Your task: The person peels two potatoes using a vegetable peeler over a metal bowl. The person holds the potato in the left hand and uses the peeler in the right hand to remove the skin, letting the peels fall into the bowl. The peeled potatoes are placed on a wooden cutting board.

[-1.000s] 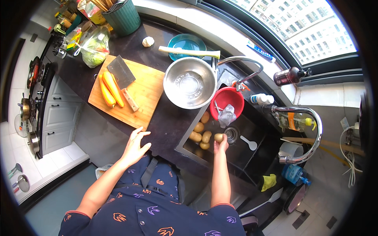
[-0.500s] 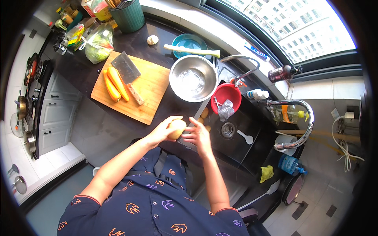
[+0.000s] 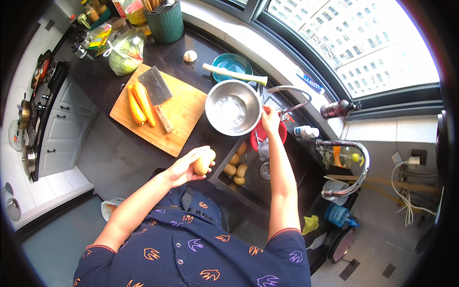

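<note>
the left hand (image 3: 183, 170) curls round one unpeeled potato (image 3: 204, 161); others (image 3: 241, 170) remain in the sink (image 3: 252, 187). right hand (image 3: 271, 120) beside the steel bowl (image 3: 233, 107), grip unclear.

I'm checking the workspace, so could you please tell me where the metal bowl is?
In the head view, the metal bowl sits just above centre, right of the cutting board, with the right hand by its right rim.

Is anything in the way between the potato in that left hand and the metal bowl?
Nothing visible stands between the potato in the left hand and the metal bowl; only dark countertop shows there. The cutting board lies to the left, and the right hand is at the bowl's right side.
</note>
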Available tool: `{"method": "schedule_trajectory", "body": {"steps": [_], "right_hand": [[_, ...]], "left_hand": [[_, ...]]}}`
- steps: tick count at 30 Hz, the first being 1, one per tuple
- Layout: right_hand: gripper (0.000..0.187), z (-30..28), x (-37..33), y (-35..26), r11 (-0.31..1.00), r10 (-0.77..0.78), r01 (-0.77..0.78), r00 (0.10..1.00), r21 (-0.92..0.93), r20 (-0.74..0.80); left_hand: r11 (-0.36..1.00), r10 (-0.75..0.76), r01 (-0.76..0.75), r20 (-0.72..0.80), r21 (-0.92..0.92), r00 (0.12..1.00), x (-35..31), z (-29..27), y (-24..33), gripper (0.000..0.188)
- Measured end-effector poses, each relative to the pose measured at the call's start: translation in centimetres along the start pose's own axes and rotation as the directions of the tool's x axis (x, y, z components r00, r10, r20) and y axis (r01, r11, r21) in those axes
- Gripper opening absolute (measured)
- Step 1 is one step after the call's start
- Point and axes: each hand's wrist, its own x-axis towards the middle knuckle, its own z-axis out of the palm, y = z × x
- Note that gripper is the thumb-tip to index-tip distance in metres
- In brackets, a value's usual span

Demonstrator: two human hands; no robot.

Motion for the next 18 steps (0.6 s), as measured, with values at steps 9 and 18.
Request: {"method": "schedule_trajectory", "body": {"steps": [9, 18], "right_hand": [[0.045, 1.3, 4.8, 0.0, 0.927, 0.130, -0.074, 0.983, -0.368, 0.130], [0.034, -0.6, 1.4, 0.0, 0.913, -0.198, 0.185, 0.980, -0.363, 0.003]], "left_hand": [[0.999, 0.011, -0.015, -0.121, -0.031, 0.993, 0.4, 0.1, 1.3, 0.043], [0.999, -0.028, 0.029, -0.099, 0.014, 0.995, 2.2, 0.8, 2.9, 0.047]]}}
